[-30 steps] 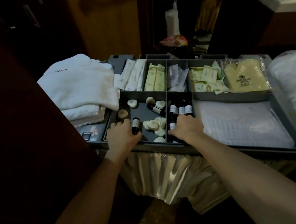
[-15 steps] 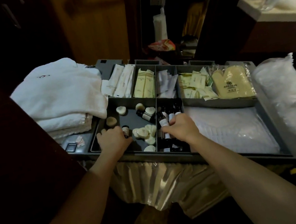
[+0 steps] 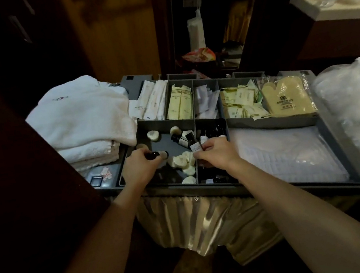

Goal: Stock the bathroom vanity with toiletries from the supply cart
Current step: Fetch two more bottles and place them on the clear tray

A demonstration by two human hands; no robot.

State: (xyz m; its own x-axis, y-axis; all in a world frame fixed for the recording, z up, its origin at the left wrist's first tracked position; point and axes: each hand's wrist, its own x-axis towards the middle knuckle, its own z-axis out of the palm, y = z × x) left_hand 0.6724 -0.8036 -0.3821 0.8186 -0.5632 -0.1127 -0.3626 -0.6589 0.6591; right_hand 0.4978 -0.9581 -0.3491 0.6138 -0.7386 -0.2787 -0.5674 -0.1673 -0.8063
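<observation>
Fingers of left hand (image 3: 138,169) grip dark bottle (image 3: 153,155); right hand (image 3: 218,154) now pinches labelled bottle (image 3: 196,147), apparently lifted.

Two hands (image 3: 139,168) (image 3: 219,153), two held bottles (image 3: 153,155) (image 3: 195,147), one bath mitt (image 3: 286,100)

Single wide-angle view from head height, worn on the person, facing forward and tilted down. Close over a grey supply cart tray (image 3: 273,122) filling the middle band from side to side. Left hand (image 3: 138,170) and right hand (image 3: 218,151) reaching in from the bottom edge to near centre. Edges bowed by the lens; dim wooden panel (image 3: 116,40) beyond, at top.
</observation>
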